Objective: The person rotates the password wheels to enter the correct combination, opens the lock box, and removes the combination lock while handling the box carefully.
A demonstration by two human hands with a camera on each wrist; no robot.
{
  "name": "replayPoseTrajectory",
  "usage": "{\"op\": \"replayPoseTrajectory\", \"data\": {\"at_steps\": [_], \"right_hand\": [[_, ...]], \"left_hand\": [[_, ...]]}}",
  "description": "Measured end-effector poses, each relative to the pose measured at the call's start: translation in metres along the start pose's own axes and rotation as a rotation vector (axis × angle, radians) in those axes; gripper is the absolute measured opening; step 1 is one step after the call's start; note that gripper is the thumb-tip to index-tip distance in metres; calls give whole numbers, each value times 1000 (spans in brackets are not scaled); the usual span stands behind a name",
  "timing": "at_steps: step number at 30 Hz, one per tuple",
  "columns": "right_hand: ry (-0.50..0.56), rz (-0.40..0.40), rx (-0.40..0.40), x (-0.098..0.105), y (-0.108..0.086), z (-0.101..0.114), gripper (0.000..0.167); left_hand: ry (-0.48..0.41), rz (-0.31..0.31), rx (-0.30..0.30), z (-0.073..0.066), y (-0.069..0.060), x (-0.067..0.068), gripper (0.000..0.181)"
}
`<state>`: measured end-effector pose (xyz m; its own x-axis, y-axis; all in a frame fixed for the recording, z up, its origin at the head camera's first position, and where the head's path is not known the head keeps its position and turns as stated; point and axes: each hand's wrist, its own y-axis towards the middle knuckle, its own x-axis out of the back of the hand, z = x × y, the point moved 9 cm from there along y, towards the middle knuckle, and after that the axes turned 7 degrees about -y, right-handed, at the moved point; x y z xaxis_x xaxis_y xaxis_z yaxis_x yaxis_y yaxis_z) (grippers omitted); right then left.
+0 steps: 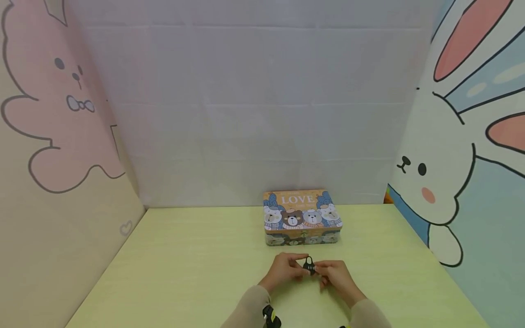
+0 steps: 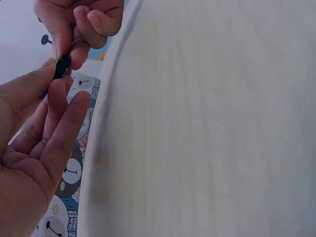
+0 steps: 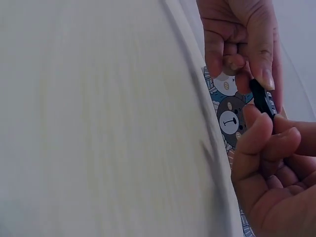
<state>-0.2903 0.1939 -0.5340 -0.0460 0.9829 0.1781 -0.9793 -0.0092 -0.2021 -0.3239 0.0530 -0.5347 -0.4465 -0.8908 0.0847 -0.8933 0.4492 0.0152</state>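
A small black combination padlock (image 1: 309, 266) is held between both hands, its shackle pointing up in the head view. My left hand (image 1: 285, 268) pinches its left side, with the index finger reaching to the top of the shackle. On the other side, my right hand (image 1: 335, 275) pinches the lock's body between thumb and fingers. Light number dials show on the padlock (image 3: 263, 98) in the right wrist view. In the left wrist view the padlock (image 2: 61, 67) is partly covered by fingers. Just beyond the hands stands a tin box (image 1: 302, 210) printed with bears and "LOVE".
The tin box rests on a pale yellow-green table (image 1: 197, 264), its lid down and a small clasp (image 1: 304, 234) at its front. A white sheet (image 1: 262, 114) hangs behind the table. Panels with cartoon animals stand at the left (image 1: 61, 136) and right (image 1: 451, 182).
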Motion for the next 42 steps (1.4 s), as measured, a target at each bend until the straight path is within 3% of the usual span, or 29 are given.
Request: {"op": "replayPoseTrajectory", "data": {"at_steps": [15, 29, 42], "right_hand": [[-31, 106, 2, 3, -23, 6, 25], [-93, 215, -27, 4, -40, -6, 23], [-117, 332, -76, -3, -62, -19, 21]], "left_hand": [[4, 25, -10, -14, -18, -10, 37], [224, 119, -91, -30, -35, -28, 35], [382, 246, -86, -31, -52, -44, 30]]}}
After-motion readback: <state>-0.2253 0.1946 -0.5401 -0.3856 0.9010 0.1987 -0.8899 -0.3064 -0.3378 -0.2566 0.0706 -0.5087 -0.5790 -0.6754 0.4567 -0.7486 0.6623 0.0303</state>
